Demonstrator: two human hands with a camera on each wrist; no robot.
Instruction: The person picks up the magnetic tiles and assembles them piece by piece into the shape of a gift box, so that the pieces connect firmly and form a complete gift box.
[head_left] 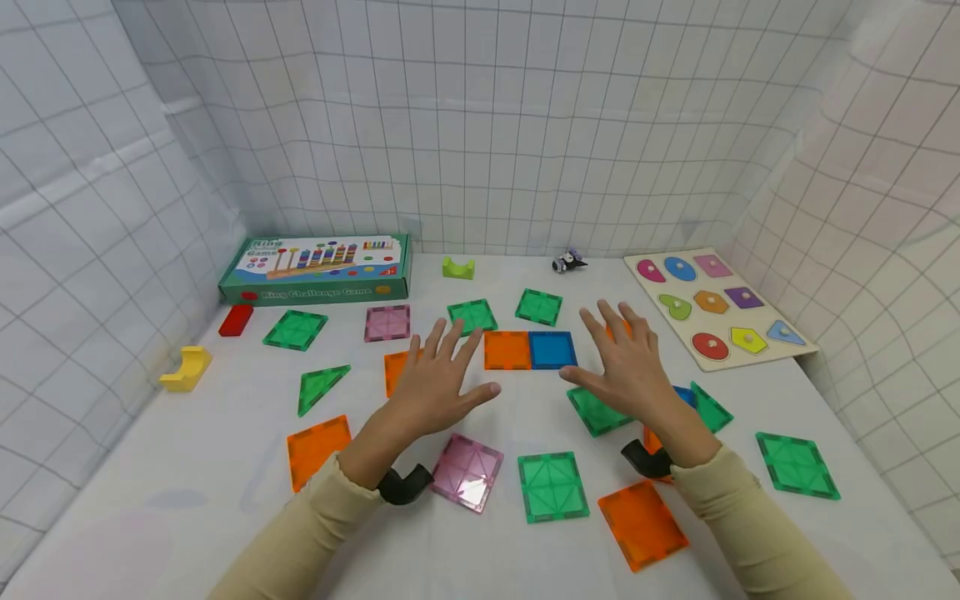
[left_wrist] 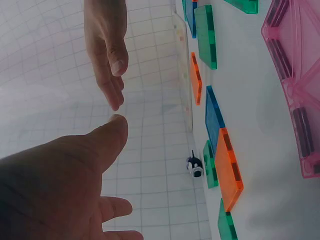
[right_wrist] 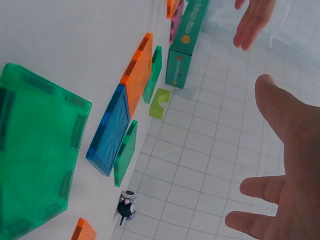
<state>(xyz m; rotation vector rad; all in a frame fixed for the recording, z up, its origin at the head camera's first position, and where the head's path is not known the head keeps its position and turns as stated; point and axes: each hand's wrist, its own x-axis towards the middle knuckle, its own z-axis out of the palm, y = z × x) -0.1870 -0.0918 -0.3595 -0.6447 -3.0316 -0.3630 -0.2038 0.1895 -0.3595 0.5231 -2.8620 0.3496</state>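
Hovering with fingers spread and holding nothing, your left hand (head_left: 438, 379) and right hand (head_left: 626, 367) flanked the joined orange tile (head_left: 507, 350) and blue tile (head_left: 552, 349), which lay flat at twelve o'clock from your wrists on the white table (head_left: 187, 483). These magnetic squares looked light, stiff and slick; you would likely have pinched them by their outer edges, since the seam probably parts easily.

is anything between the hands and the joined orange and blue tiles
Nothing visible. The left hand and right hand hover open on either side of the orange tile and blue tile, with only bare table in the gaps between them.
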